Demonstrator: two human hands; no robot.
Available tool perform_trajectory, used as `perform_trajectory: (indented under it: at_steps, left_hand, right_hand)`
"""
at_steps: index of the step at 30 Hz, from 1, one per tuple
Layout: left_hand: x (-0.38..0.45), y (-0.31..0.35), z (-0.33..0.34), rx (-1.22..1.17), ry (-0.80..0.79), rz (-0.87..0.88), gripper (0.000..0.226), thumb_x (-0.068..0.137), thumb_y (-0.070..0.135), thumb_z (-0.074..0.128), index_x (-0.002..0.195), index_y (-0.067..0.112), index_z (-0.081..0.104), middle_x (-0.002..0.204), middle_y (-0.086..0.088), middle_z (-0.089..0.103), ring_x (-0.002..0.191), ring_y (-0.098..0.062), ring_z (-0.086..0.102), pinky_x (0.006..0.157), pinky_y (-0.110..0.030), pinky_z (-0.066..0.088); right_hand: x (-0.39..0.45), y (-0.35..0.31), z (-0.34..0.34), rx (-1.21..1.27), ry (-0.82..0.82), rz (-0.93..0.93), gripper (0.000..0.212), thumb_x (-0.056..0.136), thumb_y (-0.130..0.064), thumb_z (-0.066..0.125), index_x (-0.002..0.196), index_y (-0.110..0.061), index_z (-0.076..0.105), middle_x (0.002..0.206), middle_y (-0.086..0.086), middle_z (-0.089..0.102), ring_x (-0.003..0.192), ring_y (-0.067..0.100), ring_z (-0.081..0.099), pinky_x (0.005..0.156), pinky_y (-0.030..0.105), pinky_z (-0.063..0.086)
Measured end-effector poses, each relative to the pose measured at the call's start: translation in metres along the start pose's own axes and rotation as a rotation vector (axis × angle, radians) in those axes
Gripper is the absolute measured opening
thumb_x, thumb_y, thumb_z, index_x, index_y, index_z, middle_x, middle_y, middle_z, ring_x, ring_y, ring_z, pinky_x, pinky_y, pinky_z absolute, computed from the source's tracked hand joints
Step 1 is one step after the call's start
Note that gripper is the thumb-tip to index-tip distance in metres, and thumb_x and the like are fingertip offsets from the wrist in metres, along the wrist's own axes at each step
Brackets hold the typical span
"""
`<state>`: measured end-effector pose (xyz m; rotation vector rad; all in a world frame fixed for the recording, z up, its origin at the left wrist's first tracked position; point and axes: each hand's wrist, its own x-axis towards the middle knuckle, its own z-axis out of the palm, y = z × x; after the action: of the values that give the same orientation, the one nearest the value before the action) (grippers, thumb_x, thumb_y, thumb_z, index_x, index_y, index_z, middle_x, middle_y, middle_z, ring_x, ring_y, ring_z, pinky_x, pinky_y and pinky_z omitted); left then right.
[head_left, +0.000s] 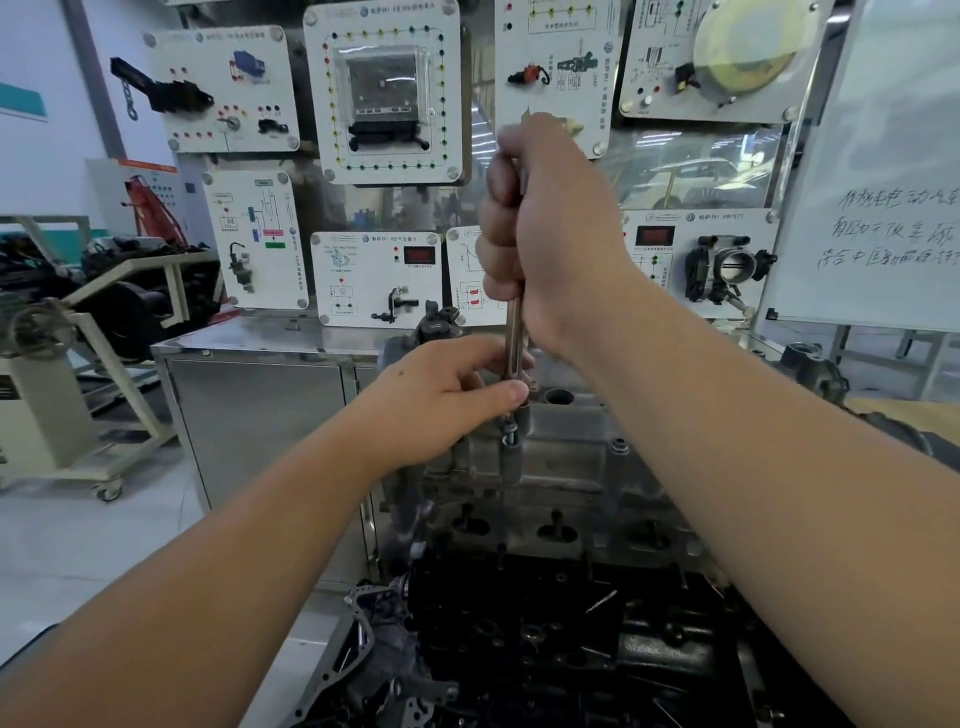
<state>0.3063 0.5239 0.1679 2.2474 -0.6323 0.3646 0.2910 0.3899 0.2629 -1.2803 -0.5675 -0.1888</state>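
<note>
Holding the steel wrench shaft upright, your right hand is wrapped in a full fist round its upper part. Your left hand pinches the lower end between thumb and fingers, just above the dark socket. That socket sits at the far left edge of the grey cylinder head, mid-scene. Line the shaft up with the fastener, steady the base with your left fingers, and turn smoothly from the top so the socket does not ride off.

engine block in front, cabinet left, display panels behind
</note>
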Motion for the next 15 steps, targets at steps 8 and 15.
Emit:
perform_trajectory:
  at_steps: [8,15]
  left_hand:
    - [0.0,0.004,0.002,0.121,0.017,0.017,0.025,0.091,0.059,0.054,0.1,0.039,0.067,0.091,0.029,0.068,0.075,0.004,0.065,0.063,-0.009,0.045]
    - [0.001,0.002,0.005,0.183,0.053,0.009,0.033,0.091,0.066,0.051,0.111,0.043,0.064,0.086,0.028,0.069,0.068,0.006,0.062,0.068,-0.026,0.047]
  right_hand:
    - [-0.002,0.004,0.004,-0.12,0.108,-0.101,0.03,0.101,-0.02,0.046,0.071,-0.018,0.048,0.058,0.003,0.035,0.051,0.014,0.027,0.054,0.034,0.026]
    - [-0.007,0.004,0.007,-0.094,0.177,-0.143,0.033,0.097,-0.013,0.042,0.064,-0.02,0.041,0.063,0.004,0.028,0.052,0.015,0.022,0.049,0.03,0.019]
